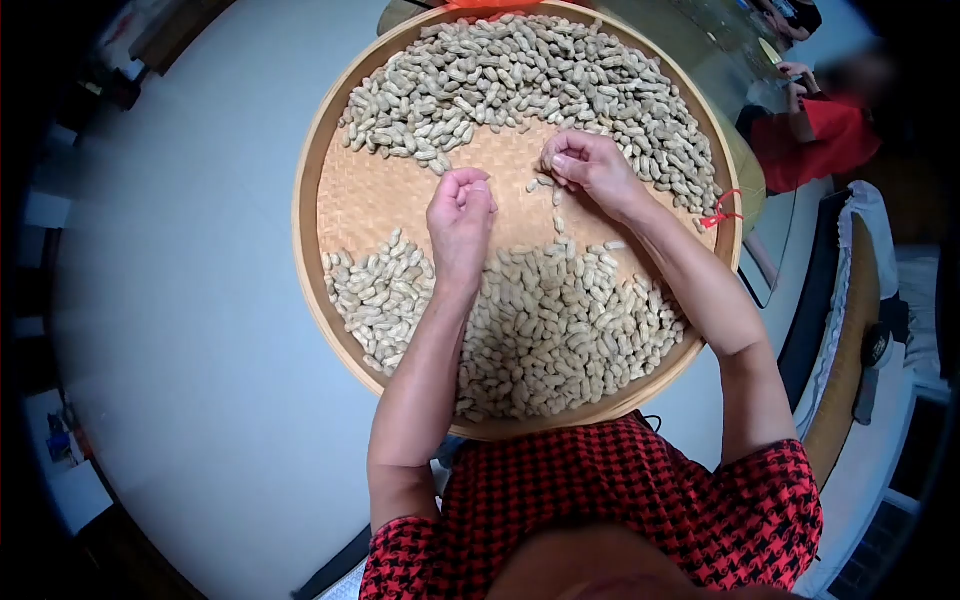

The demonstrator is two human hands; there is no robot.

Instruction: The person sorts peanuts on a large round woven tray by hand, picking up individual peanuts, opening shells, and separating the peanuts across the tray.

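A round woven bamboo tray (375,205) with a raised wooden rim holds many unshelled peanuts. One heap of peanuts (530,65) curves along its far side, and another heap (550,330) covers the near side. Over the bare weave between them, my left hand (463,215) is closed, its thumb against curled fingers; whatever is inside is hidden. To its right, my right hand (597,175) pinches what looks like a greyish peanut at its fingertips. Several loose peanuts (557,197) lie just below those fingers, in a thin line leading down to the near heap.
A red tie (722,208) is fixed at the tray's right rim. Beyond it, a person in a red top (820,135) sits at the upper right. A cushioned seat (850,320) stands on the right side. Pale floor (190,300) stretches out to the left.
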